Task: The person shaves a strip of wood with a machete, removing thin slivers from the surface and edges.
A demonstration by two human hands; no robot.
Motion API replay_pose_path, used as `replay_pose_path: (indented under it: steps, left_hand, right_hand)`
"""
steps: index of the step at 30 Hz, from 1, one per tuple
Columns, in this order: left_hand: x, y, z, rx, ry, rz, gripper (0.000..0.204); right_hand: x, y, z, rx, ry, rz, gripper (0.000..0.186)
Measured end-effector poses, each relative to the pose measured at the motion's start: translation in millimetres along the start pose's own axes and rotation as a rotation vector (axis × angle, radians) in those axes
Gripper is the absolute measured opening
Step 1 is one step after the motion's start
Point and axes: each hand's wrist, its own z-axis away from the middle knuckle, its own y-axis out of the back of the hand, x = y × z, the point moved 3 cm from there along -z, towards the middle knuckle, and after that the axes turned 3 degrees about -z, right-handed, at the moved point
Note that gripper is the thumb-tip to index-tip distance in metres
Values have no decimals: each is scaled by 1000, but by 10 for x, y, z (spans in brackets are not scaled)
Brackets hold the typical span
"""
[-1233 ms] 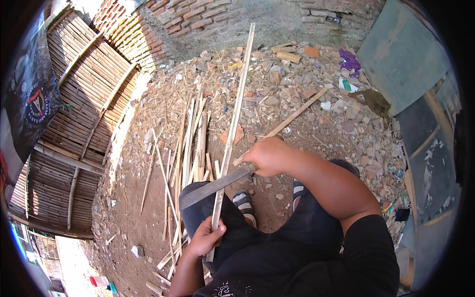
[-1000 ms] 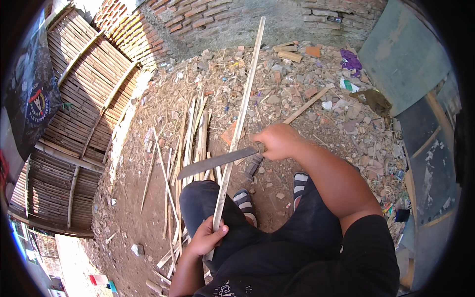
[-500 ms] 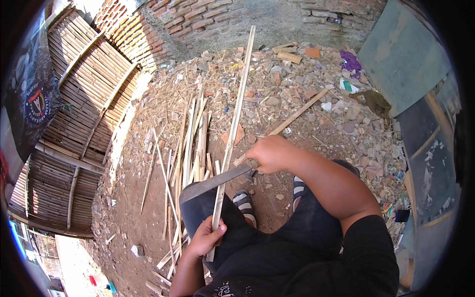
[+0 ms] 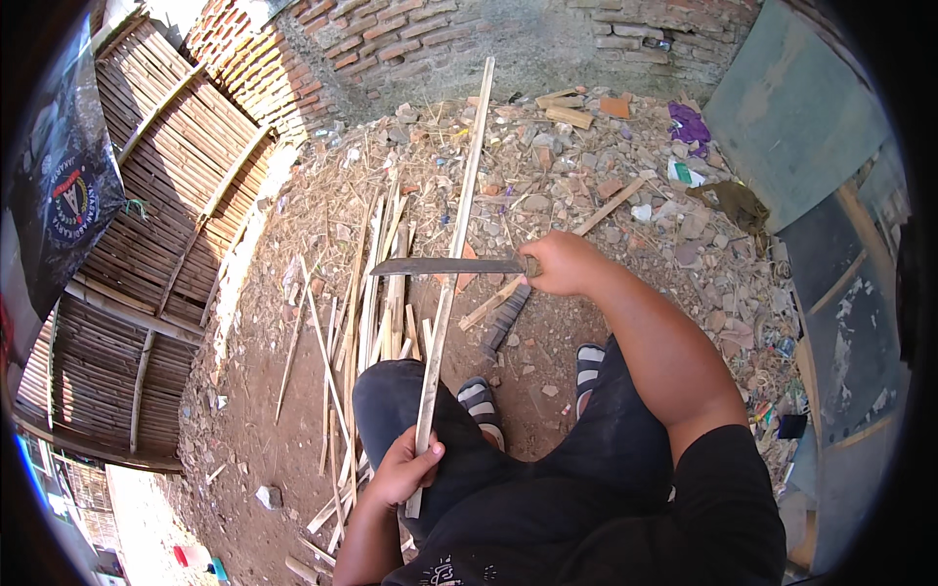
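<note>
My left hand (image 4: pixel 408 469) is closed around the lower end of a long, thin, pale strip of wood or bamboo (image 4: pixel 448 283), near my left thigh. The strip slopes up and away from me toward the brick wall. With my right hand (image 4: pixel 559 262) I grip the handle of a machete (image 4: pixel 445 266). Its dark blade lies crosswise over the strip, pointing left. Whether the edge touches the strip, I cannot tell. Below my right hand, a dark ridged object (image 4: pixel 505 322) lies on the ground beside a flat wooden slat (image 4: pixel 611 205).
A pile of long strips (image 4: pixel 376 283) lies left of the held strip. Rubble and straw (image 4: pixel 586 176) cover the ground up to the brick wall (image 4: pixel 410 39). A bamboo-slat panel (image 4: pixel 186 146) stands at left, grey boards (image 4: pixel 796 107) at right. My sandalled feet (image 4: pixel 481 405) are below.
My right hand has moved up and slightly right with the machete. The blade has gone from a slant near my left knee to nearly level, farther up the strip. My left hand stays put.
</note>
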Motion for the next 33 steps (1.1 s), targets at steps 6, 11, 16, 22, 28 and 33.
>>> replay_pose_path:
  steps: [6,11,16,22,28,33]
  left_hand:
    - [-5,-21,1,15,-37,19,21]
    - [-23,0,0,3,-6,-21,21]
    - [14,-43,20,59,7,-180,24]
    - [4,-39,7,82,6,-160,25]
    - [14,-61,3,79,0,-189,24]
    - [37,-68,14,70,14,-132,24]
  right_hand:
    - [-266,-96,45,-40,148,16,33]
    - [-691,-198,206,-191,308,156,29]
    - [-736,-203,240,-196,402,89,29]
    - [106,133,38,118,-36,-33,40]
    - [96,104,42,-6,-20,-21,41]
    - [-434,-81,147,-152,184,54,34]
